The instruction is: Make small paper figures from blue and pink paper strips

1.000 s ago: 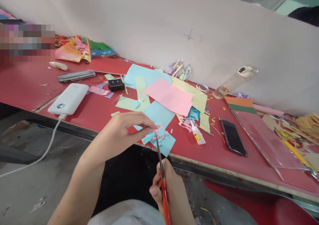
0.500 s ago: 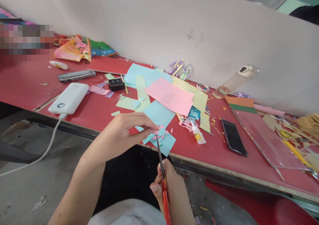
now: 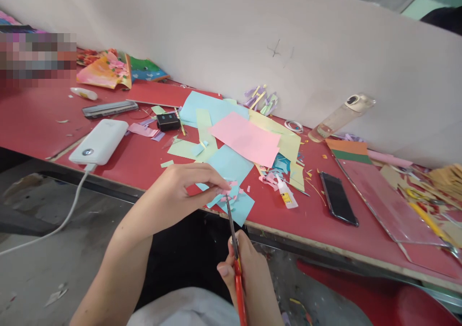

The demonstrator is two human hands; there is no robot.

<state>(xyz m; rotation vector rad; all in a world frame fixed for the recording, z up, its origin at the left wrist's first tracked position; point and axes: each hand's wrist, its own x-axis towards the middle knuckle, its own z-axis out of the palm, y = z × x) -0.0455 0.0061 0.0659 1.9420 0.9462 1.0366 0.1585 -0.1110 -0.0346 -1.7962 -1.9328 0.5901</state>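
Note:
My left hand (image 3: 187, 186) is closed, thumb and fingertips pinching a small piece of pink paper (image 3: 227, 192) by the table's front edge. Red-handled scissors (image 3: 240, 290) are gripped in my right hand (image 3: 254, 270), which is closed round the handles below the table edge. Their narrow blades point up and away from me, the tips at the pink piece by my left fingertips. Beneath the fingers, small pink scraps (image 3: 241, 191) lie on light blue paper (image 3: 243, 213). Farther back, a larger pink sheet (image 3: 245, 138) rests over blue and pale green papers.
A glue bottle (image 3: 288, 194) and a black phone (image 3: 338, 198) lie to the right. Behind them a clear water bottle (image 3: 334, 120) leans against the pale wall. A white power bank (image 3: 99, 142) with a cable sits left, near a black box (image 3: 168, 121).
Both hands and the scissors keep nearly the same pose. The view has shifted very slightly; nothing else visibly differs.

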